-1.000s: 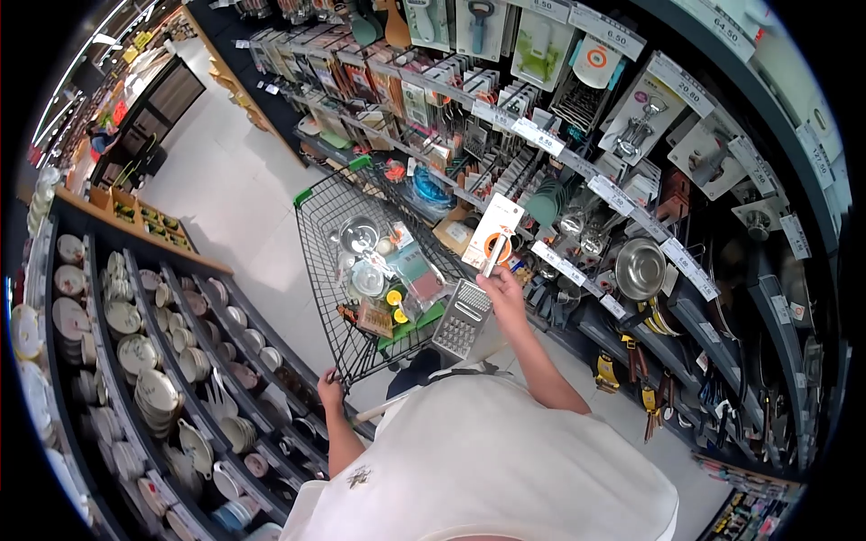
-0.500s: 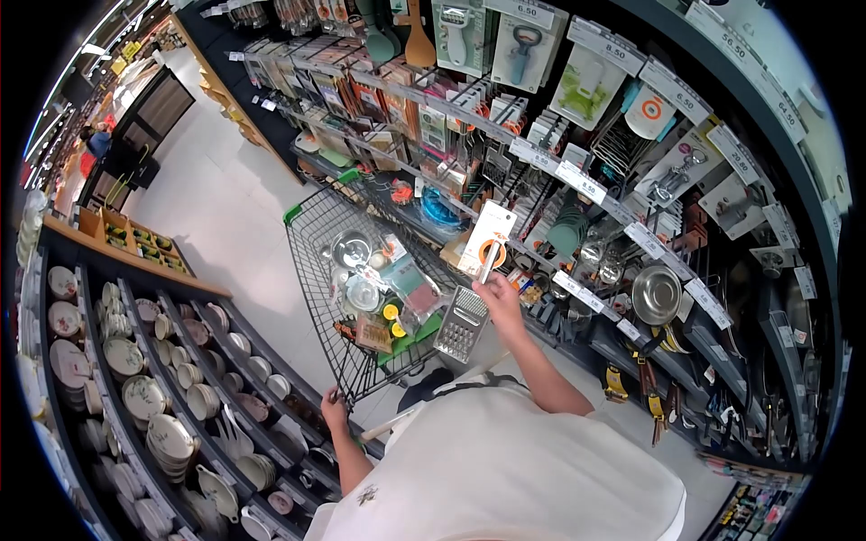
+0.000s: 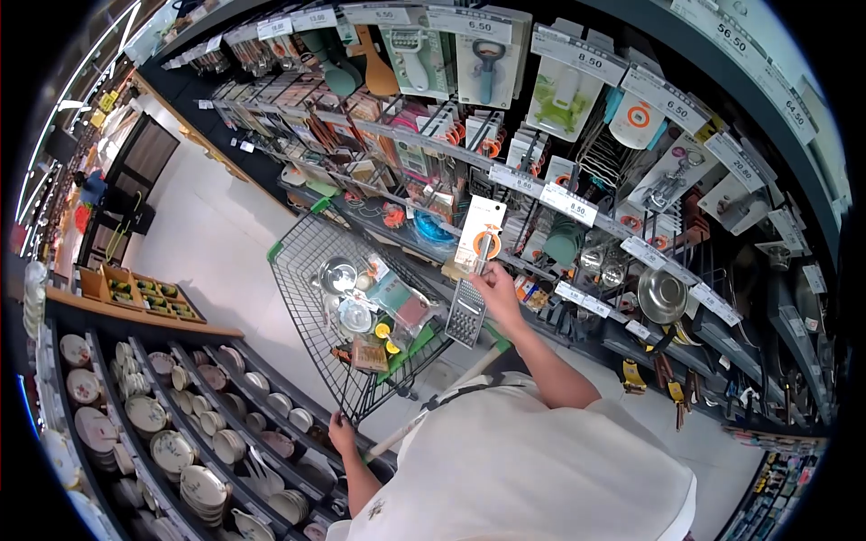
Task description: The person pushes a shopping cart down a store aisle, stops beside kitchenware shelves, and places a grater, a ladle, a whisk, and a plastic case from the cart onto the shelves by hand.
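The shelf (image 3: 442, 151) carries hanging utensils (image 3: 487, 72) across the upper right. The cart (image 3: 311, 338) stands beside it, bearing assorted goods (image 3: 368, 352). The grater (image 3: 466, 314) is suspended by the right hand (image 3: 495, 290) near the cart's right side; its long axis leans slightly, handle end up and right, perforated end down and left. A printed card (image 3: 481, 224) sits at the handle end. Right fingers: nearly together, pinching the grater at its handle. Left hand (image 3: 342, 435): fingers curled on the cart's near corner.
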Demonstrator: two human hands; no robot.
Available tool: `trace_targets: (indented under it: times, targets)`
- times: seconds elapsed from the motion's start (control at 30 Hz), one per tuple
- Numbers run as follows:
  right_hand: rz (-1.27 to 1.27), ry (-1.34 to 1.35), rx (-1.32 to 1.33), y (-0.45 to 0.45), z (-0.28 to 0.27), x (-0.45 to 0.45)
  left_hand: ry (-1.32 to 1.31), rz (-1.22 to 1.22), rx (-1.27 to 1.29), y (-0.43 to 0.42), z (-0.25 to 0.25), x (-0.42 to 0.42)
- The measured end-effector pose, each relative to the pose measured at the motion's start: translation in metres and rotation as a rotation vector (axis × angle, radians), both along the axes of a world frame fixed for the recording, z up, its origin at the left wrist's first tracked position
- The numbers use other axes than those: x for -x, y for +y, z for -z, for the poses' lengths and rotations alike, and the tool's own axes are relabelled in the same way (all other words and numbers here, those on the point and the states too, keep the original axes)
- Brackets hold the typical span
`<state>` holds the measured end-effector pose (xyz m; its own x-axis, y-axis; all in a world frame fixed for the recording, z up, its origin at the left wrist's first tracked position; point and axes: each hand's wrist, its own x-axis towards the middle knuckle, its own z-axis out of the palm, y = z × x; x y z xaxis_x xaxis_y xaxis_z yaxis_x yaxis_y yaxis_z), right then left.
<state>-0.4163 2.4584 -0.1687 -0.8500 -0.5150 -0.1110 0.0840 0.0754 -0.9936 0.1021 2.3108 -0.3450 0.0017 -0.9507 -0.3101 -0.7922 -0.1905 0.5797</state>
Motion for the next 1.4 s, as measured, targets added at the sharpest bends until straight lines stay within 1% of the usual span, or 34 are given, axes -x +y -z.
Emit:
trace_targets:
  times: [0.03,0.13,0.17,0.2,0.27,0.33,0.4,0.47,0.5,0.6,0.67,0.73,0.87,0.97,1.07,1.17,1.27,1.4]
  targets:
    - [-0.006,0.016,0.005,-0.003,0.0,0.009,-0.082,0.026,0.047,0.007,-0.026,0.016]
    - [-0.055,0.094,-0.123,-0.01,-0.004,0.038,-0.162,0.198,0.305,0.006,-0.043,0.033]
    - [-0.072,0.128,-0.127,-0.013,0.001,0.049,-0.163,0.173,0.325,0.009,-0.048,0.04]
    - [-0.069,0.181,-0.169,-0.017,-0.001,0.058,-0.155,0.135,0.402,0.011,-0.044,0.047]
    - [-0.062,0.283,-0.257,-0.023,-0.017,0.069,-0.101,0.148,0.449,0.011,-0.039,0.065]
    - [-0.075,0.306,-0.288,-0.03,-0.028,0.076,-0.045,0.159,0.42,0.019,-0.046,0.095]
    - [-0.089,0.341,-0.309,-0.036,-0.026,0.085,0.004,0.202,0.423,0.031,-0.037,0.12]
    - [-0.089,0.326,-0.285,-0.041,-0.027,0.09,0.025,0.367,0.324,0.033,-0.019,0.128]
    - [-0.083,0.336,-0.27,-0.043,-0.027,0.092,-0.23,0.461,0.331,0.039,-0.039,0.143]
    - [-0.071,0.347,-0.263,-0.046,-0.034,0.096,-0.262,0.397,0.258,0.035,-0.035,0.147]
    - [-0.07,0.332,-0.248,-0.049,-0.036,0.101,-0.223,0.357,0.285,0.035,-0.032,0.148]
    - [-0.069,0.375,-0.223,-0.052,-0.031,0.108,-0.22,0.362,0.321,0.034,-0.033,0.151]
    - [-0.076,0.415,-0.3,-0.06,-0.027,0.118,-0.228,0.344,0.353,0.031,-0.034,0.154]
    - [-0.088,0.414,-0.345,-0.064,-0.028,0.123,-0.21,0.312,0.305,0.03,-0.042,0.16]
    - [-0.089,0.432,-0.305,-0.069,-0.022,0.124,-0.183,0.303,0.31,0.026,-0.038,0.158]
    - [-0.108,0.418,-0.322,-0.07,-0.019,0.125,-0.207,0.302,0.295,0.022,-0.033,0.156]
    - [-0.106,0.382,-0.354,-0.072,-0.024,0.124,-0.202,0.308,0.333,0.021,-0.032,0.156]
    - [-0.082,0.395,-0.35,-0.076,-0.015,0.136,-0.212,0.308,0.327,0.021,-0.034,0.157]
